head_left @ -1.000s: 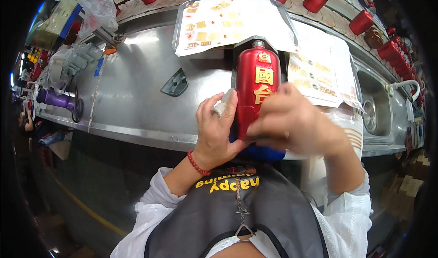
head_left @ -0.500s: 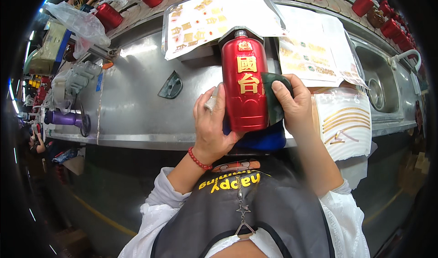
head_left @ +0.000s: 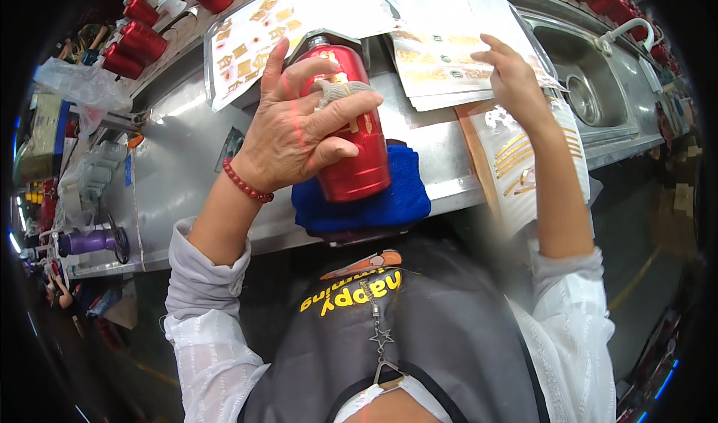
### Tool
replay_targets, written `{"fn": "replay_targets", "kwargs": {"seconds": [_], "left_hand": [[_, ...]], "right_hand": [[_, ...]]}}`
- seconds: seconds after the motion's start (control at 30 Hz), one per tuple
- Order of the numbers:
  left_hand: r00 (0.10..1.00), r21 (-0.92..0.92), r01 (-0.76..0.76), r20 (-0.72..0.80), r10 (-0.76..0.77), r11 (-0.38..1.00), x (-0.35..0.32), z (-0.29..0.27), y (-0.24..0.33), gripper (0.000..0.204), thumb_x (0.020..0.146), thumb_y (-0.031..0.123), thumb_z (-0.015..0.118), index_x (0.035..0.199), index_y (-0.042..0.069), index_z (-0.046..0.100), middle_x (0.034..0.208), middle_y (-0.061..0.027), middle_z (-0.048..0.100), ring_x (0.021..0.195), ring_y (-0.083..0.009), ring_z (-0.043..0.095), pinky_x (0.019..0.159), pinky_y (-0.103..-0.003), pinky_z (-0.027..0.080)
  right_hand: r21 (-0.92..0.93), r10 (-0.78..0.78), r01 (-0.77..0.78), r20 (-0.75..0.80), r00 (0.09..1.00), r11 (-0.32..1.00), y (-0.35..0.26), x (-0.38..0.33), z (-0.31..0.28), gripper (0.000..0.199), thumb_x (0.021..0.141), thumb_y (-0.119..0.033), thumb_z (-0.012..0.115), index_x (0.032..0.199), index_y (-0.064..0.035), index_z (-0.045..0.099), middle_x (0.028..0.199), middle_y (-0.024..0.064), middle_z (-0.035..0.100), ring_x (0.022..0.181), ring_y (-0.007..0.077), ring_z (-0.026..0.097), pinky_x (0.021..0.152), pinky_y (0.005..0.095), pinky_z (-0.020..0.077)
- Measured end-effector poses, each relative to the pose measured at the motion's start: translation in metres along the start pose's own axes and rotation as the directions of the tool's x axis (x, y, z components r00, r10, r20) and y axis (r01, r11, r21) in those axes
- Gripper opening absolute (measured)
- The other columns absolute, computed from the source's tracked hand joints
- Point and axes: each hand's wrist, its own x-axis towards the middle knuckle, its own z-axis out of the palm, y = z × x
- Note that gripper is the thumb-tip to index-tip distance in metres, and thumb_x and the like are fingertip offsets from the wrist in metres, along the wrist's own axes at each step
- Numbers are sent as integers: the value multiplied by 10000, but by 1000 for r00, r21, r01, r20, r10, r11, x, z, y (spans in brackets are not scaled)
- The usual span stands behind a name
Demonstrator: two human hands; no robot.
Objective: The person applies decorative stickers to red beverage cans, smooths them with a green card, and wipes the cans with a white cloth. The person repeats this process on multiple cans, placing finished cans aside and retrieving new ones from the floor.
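A red bottle (head_left: 357, 170) with gold lettering lies on a folded blue cloth (head_left: 410, 184), its neck pointing away from me against a dark metal rest. Over the bottle, my left hand (head_left: 295, 127) is spread open, its fingers crossing the gold lettering and hiding much of it. A pale fabric wrap (head_left: 340, 90) covers one of its fingers. My right hand (head_left: 512, 79) is off the bottle, above the white decal sheets (head_left: 441, 41), with fingers apart and nothing visible in them. A dark green flat piece (head_left: 230, 145) lies on the metal table, partly hidden behind my left wrist.
A tray with a gold-and-red decal sheet (head_left: 254, 38) stands beyond the bottle. To the right lie a sheet of gold strips (head_left: 516, 157) and a sink (head_left: 583, 86) with a white tap. Several red bottles (head_left: 142, 40) stand along the back; a purple flask (head_left: 90, 241) is at left.
My right hand has left the bottle and moved over the decal sheets; the green piece it held is out of sight. My left hand has moved from the bottle's side onto its front.
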Motion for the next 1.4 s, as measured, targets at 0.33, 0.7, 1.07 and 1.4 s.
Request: {"fn": "replay_targets", "kwargs": {"seconds": [0.33, 0.7, 1.07, 1.4], "left_hand": [[995, -115, 93, -23, -96, 989, -11, 5, 2, 608, 1002, 663, 340, 1217, 256, 738, 945, 40, 736, 1192, -217, 523, 1240, -575, 83], [994, -128, 97, -36, -102, 987, -13, 10, 4, 633, 1014, 667, 246, 1184, 315, 744, 990, 104, 736, 1208, -182, 518, 1233, -598, -60], [995, -70, 82, 67, -77, 994, -12, 1, 4, 612, 1003, 670, 299, 1215, 296, 733, 994, 80, 732, 1231, -205, 512, 1217, -628, -50], [966, -377, 182, -103, -236, 908, -4, -12, 26, 323, 890, 318, 719, 1161, 144, 739, 783, 5, 688, 1066, -227, 590, 1220, -492, 158]], "right_hand": [[-411, 116, 9, 276, 954, 911, 115, 162, 78, 358, 941, -154, 626, 1297, -167, 657, 1343, 99, 584, 1312, 335, 501, 1006, 466, 507], [-417, 331, -241, 160, 930, 877, 164, 237, 91, 484, 800, -454, 811, 1145, -129, 714, 1254, 196, 612, 1162, 345, 604, 981, 421, 488], [-318, -172, 117, -150, 974, 941, 139, 229, 52, 96, 789, -122, 700, 855, -53, 708, 1000, 177, 618, 1027, 367, 595, 862, 471, 498], [9, -387, 393, 199, 900, 919, -105, 138, -114, 174, 940, -128, 668, 861, 26, 655, 1017, 167, 593, 952, 313, 596, 852, 410, 493]]}}
